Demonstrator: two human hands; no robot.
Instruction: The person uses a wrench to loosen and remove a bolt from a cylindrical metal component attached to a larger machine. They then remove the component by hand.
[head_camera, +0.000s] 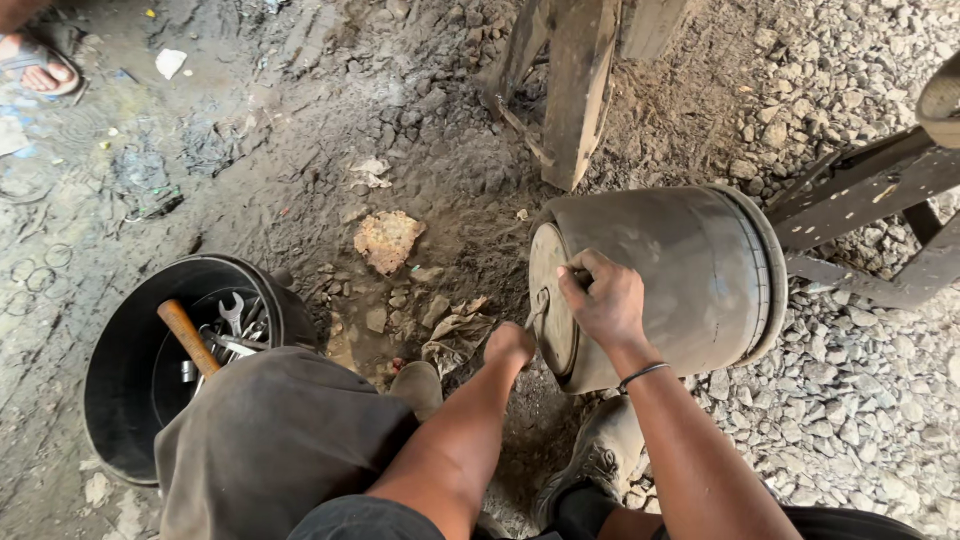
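Observation:
A large dusty grey rubber drum-shaped part (680, 280) lies on its side on the dirt, its round metal end plate (551, 300) facing left. My right hand (603, 300) rests on the plate's rim, fingers curled over something small at the plate's top edge. My left hand (511, 343) is closed against the plate's lower left edge, gripping a thin metal tool that pokes up beside the plate. What sits inside either fist is hidden.
A black bucket (120, 400) at the left holds spanners and a wooden-handled tool (188, 336). Wooden posts (577, 90) stand behind the drum, a dark metal frame (870, 200) at right. Gravel covers the right. Another person's sandalled foot (40, 70) is top left. My boots (600, 450) stand below.

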